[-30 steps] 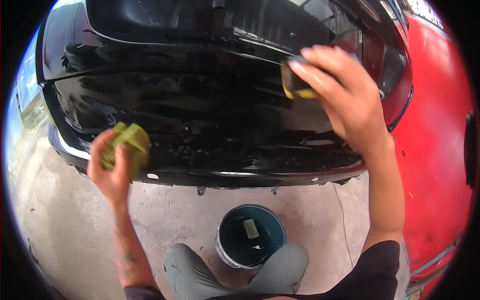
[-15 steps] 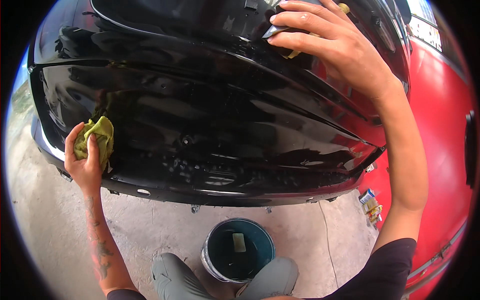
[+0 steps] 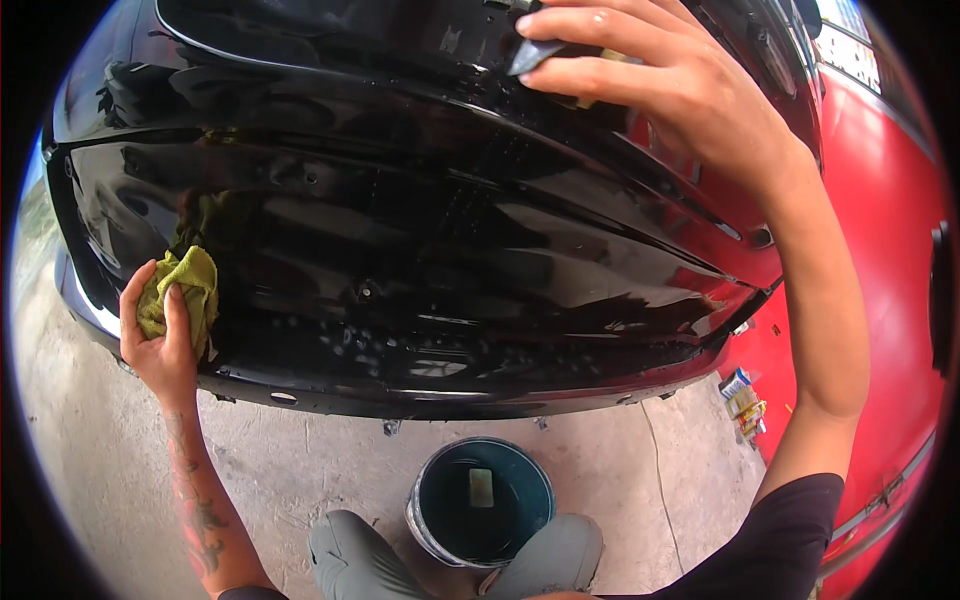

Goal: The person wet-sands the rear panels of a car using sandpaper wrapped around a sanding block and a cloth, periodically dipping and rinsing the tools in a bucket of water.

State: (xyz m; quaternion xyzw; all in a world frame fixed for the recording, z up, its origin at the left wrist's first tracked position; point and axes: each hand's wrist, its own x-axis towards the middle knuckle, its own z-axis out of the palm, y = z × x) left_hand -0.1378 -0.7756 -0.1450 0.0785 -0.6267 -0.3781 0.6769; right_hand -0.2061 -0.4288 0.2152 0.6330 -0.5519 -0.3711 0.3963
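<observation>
A glossy black car body panel (image 3: 330,240) with water drops on its lower part spans the view in front of me. At its left side my left hand (image 3: 160,345) is closed round a crumpled yellow-green cloth (image 3: 190,285), which rests against the panel. My right hand (image 3: 665,75) reaches far up and to the right, pressed flat-fingered over a grey sheet that looks like sandpaper (image 3: 533,57). Only the sheet's pointed corner shows past the fingertips. Something yellowish shows under the palm, mostly hidden.
Between my knees stands a dark bucket (image 3: 415,515) of water with a pale rectangular block (image 3: 481,488) in it. A red car body (image 3: 885,260) rises at the right. Small cans and boxes (image 3: 742,405) sit beside it on the concrete floor (image 3: 290,455), where a thin cable runs.
My right hand has slid slightly left over the panel with the grey sheet. My left hand keeps its hold on the cloth at about the same spot. The view has shifted slightly.
</observation>
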